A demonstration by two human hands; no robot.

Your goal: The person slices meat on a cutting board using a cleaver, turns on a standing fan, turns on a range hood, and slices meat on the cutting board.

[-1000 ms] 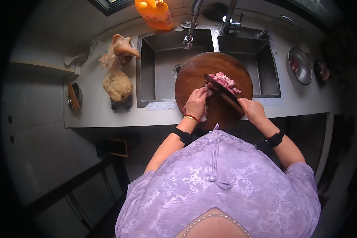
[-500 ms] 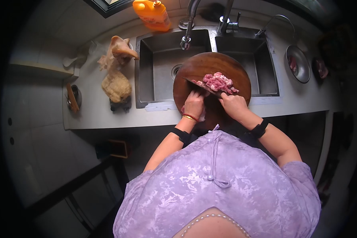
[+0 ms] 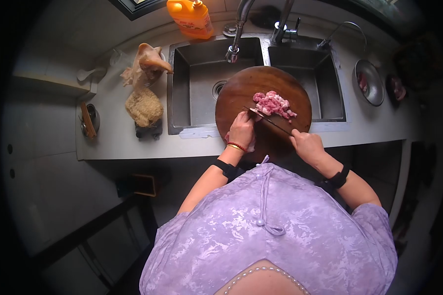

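"Wooden board (image 3: 236,91); where's the knife (image 3: 275,125)?"
"Across its near half, long axis slanting, tip far-left, handle near-right."
"Hands?"
"Right hand (image 3: 307,146) closed round the handle, farther right than half a second ago; left hand (image 3: 242,132) curled over meat (image 3: 251,146), near-left."

Pale surface (image 3: 197,144) around a double steel sink (image 3: 194,73), clockwise from its middle: metal bowl (image 3: 375,91) at three, round wooden board (image 3: 246,83) overlapping the front edge at six, black object (image 3: 149,132) near eight, orange jug (image 3: 191,20) past ten.
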